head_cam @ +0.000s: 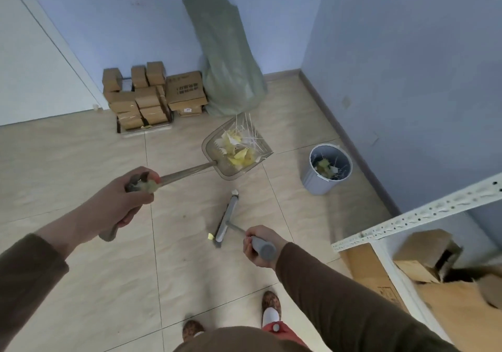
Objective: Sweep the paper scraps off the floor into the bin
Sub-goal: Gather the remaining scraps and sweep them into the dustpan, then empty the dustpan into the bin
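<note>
Head view: I see my left hand gripping the one dustpan, heaped with yellow and white scraps; my right hand wraps the one broom. Two loose scraps lie at the broom's ends. One bin stands nearby.

single head-worn wide view, forward and down over both arms toward the floor
</note>
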The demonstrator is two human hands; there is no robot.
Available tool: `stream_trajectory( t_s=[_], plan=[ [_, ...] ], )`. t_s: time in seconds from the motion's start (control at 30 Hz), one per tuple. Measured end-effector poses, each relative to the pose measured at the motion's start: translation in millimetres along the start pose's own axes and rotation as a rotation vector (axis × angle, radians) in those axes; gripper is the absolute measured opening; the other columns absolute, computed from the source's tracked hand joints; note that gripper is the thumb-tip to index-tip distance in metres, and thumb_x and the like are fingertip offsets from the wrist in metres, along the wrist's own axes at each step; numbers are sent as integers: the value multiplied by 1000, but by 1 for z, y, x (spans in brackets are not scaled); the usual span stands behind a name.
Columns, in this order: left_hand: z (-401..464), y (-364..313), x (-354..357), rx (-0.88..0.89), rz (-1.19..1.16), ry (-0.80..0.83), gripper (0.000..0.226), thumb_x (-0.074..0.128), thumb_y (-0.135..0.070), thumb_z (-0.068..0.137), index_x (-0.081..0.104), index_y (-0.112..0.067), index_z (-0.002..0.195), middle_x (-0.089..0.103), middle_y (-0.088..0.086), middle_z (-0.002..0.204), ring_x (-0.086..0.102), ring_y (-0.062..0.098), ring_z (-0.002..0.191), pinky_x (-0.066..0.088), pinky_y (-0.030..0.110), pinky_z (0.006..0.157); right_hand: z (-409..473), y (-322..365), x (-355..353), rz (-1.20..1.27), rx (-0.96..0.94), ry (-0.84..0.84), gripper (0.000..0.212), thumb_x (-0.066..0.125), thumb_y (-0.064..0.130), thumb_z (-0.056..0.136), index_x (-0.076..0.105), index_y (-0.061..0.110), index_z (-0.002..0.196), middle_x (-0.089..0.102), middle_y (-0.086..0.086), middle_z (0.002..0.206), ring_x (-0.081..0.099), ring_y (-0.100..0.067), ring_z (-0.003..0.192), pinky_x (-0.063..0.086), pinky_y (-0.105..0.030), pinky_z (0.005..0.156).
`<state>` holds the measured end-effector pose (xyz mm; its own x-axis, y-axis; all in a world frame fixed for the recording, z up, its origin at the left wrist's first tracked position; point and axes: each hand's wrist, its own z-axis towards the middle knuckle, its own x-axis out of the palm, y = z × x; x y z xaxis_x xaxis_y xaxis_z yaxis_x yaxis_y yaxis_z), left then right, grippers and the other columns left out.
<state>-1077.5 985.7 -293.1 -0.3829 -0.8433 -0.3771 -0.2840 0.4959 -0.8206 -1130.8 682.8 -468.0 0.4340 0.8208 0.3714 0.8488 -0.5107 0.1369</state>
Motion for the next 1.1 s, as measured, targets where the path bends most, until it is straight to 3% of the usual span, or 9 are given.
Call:
stream_trajectory(
  t_s=[0.17,0.23,0.33,0.53,0.6,0.7,0.8,0.93,1.1],
  plan=[
    [24,-59,58,76,182,24,34,59,0,92,63,-29,109,46,0,55,32,14,38,26,16,35,-5,7,-37,-45,6,-4,5,54,10,90,51,5,91,53,-5,63,53,-10,41,48,-21,36],
    [33,-81,82,130,294,34,35,59,-4,92,62,-34,109,52,3,64,35,9,39,30,18,34,-4,10,-50,-72,1,-19,11,57,13,88,54,5,95,55,-7,63,55,-12,41,49,-23,39],
    [49,-105,115,219,515,93,35,60,-13,91,56,-42,111,62,7,85,47,12,54,41,23,48,-4,15,-66,-81,-7,-29,12,57,15,88,56,5,96,56,-7,63,56,-12,42,50,-22,42],
    [89,-139,187,412,992,155,36,59,-26,90,44,-44,118,56,-11,101,55,7,81,50,27,71,-2,12,-87,-124,-2,-11,14,53,14,89,54,6,101,55,-5,61,52,-11,41,48,-21,42],
    [100,-140,206,443,1193,181,35,54,-29,93,41,-42,123,50,-11,102,53,8,76,52,31,63,-2,11,-92,-156,1,-23,14,53,14,92,53,6,103,54,-4,64,52,-10,40,48,-20,42],
    [108,-139,226,461,1412,234,36,50,-23,96,36,-38,126,46,-7,104,53,13,69,43,34,46,-1,8,-99,-182,9,-20,11,54,15,91,51,8,99,55,-3,61,52,-10,41,48,-20,42],
    [115,-132,237,486,1481,261,42,54,-15,93,40,-33,128,45,-3,107,53,14,61,53,36,50,0,9,-106,-185,27,-8,6,53,15,91,50,9,91,54,-2,55,52,-10,39,46,-19,41],
    [115,-121,255,557,1597,332,54,61,-6,90,40,-24,136,46,7,114,47,16,53,49,34,47,-2,14,-113,-247,32,-17,17,52,17,93,49,7,106,54,-2,62,51,-9,39,47,-19,41],
    [115,-116,268,653,1673,372,43,59,-9,95,41,-16,133,48,14,114,58,23,59,58,39,57,-2,18,-116,-295,30,-22,14,53,18,92,49,7,100,52,-2,65,50,-9,41,47,-20,41]
  ],
)
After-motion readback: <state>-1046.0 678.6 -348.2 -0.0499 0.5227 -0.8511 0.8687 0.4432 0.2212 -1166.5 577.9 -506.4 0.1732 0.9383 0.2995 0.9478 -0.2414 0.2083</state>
